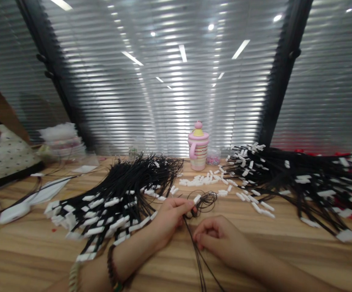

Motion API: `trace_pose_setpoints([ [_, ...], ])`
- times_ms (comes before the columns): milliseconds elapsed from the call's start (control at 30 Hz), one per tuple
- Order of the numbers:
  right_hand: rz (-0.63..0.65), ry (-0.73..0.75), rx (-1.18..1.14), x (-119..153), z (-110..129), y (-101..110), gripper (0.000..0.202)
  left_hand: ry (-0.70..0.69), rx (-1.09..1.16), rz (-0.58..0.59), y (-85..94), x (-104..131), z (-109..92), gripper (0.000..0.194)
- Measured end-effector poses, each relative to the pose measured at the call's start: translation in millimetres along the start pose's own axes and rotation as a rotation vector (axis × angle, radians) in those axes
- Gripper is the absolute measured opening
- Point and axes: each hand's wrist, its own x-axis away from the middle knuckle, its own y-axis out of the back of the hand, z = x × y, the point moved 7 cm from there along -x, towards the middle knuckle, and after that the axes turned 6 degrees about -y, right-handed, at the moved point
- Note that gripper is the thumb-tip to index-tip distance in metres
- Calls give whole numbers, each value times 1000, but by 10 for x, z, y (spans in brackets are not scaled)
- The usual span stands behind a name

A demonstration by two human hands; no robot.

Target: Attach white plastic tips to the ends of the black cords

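Black cord (204, 201) w/ white tag (197, 198) pinched by left hand (171, 215) fingers; right hand (221, 239), fingers pressed together, gripped strands, prob. for tension. Tagged bundle (115, 202) lay left, within reach.

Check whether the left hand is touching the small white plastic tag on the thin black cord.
Touching. The head view shows the left hand pinching the white plastic tag at its fingertips, no gap visible.

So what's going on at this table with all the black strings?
A person sits at a wooden table working on black cords with white tags. The left hand pinches a white tag on a coiled cord, while the right hand grips the cord's strands lower down. A tagged bundle lies left, another pile right, loose tags between, near a pink cup.
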Motion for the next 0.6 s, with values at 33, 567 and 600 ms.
trace_pose_setpoints([
  [33,-6,12,32,-2,-11,-19,12,-7,-11,0,-1,0,1,29],
  [567,-20,18,23,-69,-92,-39,10,-26,-47,-18,5,-9,19,33],
  [600,-13,29,11,-65,-85,-40,10,-26,-46,-16,3,-6,15,33],
])
